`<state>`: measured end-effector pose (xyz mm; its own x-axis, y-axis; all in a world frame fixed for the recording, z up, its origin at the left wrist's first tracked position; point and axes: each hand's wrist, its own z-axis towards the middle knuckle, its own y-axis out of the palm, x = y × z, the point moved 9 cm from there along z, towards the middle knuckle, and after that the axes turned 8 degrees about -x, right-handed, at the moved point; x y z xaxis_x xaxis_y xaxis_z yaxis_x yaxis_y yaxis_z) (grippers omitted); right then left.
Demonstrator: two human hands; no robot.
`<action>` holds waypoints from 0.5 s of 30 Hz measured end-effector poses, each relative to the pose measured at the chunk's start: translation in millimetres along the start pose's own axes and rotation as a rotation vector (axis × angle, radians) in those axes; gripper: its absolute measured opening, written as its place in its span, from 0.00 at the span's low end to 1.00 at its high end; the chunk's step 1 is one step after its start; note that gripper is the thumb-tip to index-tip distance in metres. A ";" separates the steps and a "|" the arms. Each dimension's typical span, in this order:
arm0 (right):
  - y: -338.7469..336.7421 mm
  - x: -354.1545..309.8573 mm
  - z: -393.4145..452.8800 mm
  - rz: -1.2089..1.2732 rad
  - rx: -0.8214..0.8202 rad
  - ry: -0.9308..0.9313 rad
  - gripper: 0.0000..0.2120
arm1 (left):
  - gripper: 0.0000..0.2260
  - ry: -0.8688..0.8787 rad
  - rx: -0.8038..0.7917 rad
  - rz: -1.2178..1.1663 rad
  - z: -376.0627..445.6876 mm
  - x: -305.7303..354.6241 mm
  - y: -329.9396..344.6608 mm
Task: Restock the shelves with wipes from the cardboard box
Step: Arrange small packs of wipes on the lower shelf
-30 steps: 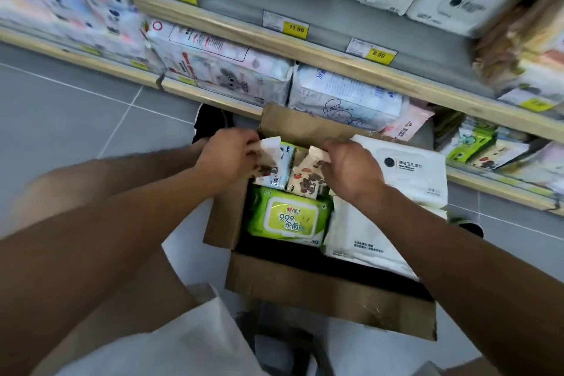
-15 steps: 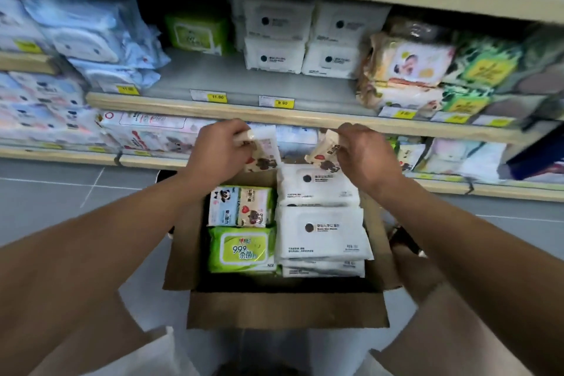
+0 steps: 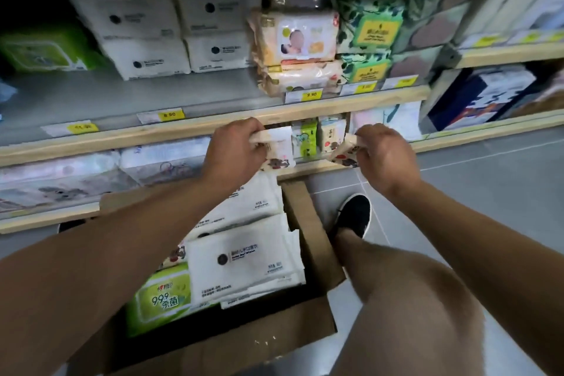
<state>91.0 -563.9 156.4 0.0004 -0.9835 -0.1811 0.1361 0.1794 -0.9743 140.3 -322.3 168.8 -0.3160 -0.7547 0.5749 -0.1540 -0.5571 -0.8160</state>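
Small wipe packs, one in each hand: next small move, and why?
Probably push both forward onto the lower shelf. The left hand and right hand each grip a small cartoon-print pack at that shelf's edge, right in front of similar small packs standing there.

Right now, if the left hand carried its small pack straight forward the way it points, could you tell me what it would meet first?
Probably the small green-and-white wipes packs standing on the lower wooden shelf, just beyond the left hand and its small bear-print wipes pack. Depth is unclear, so the gap cannot be judged.
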 end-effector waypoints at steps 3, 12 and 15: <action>18.1 33.4 7.7 -0.019 0.018 0.042 0.09 | 0.10 0.013 -0.055 0.011 25.4 5.0 35.1; 87.0 90.8 63.5 -0.068 0.063 0.058 0.09 | 0.11 -0.010 -0.171 0.060 85.2 -20.6 117.7; 109.5 96.5 86.8 -0.044 0.077 0.009 0.10 | 0.10 -0.030 -0.187 0.063 100.0 -35.2 132.6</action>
<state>192.0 -641.2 43.9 -0.0157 -0.9900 -0.1402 0.2119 0.1338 -0.9681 224.6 -404.3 46.4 -0.3029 -0.7976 0.5216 -0.3065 -0.4367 -0.8458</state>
